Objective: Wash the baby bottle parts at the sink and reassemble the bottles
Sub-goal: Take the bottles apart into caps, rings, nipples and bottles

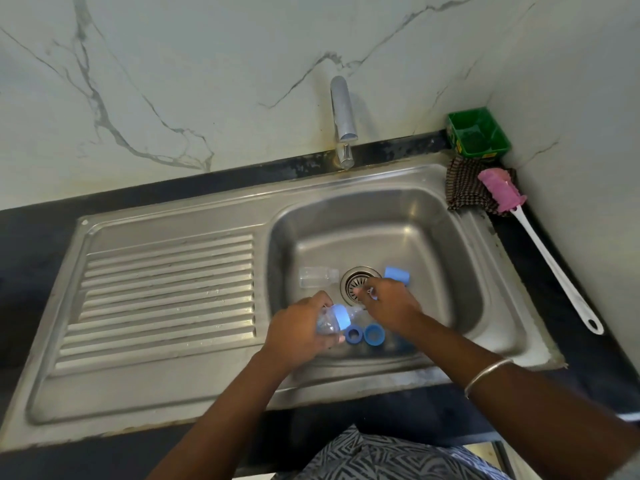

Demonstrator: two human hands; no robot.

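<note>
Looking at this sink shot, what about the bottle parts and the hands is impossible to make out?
- Head view: what the right hand pinches over the drain; motion blur.
- Head view: lower body of the bottle, covered by the left hand.
- Head view: any parts beneath the right forearm; hidden.
- Head view: whether the tap runs; no stream discernible.

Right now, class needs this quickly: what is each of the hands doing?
Left hand: grips a clear bottle with a blue collar.
Right hand: fingers curled over the drain; what it holds cannot be told.

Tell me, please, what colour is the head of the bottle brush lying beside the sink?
Pink, on a white handle; the bottle brush shows in the head view.
</note>
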